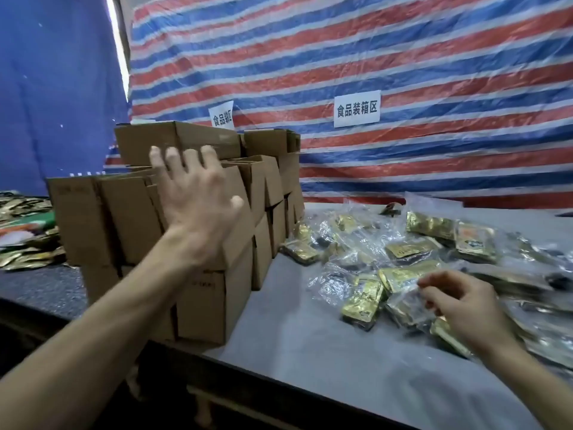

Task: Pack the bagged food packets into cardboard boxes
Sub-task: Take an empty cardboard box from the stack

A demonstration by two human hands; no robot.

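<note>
Left hand (195, 197), fingers spread, reaches for stacked cardboard boxes (102, 218) | right hand (459, 302) pinches a bagged packet (406, 305) right of the stack | risk: one-handed tug could topple loose boxes

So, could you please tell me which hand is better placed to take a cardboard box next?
Left. The left hand is spread open in front of the cardboard boxes, while the right hand is busy pinching a bagged packet across the table.
</note>
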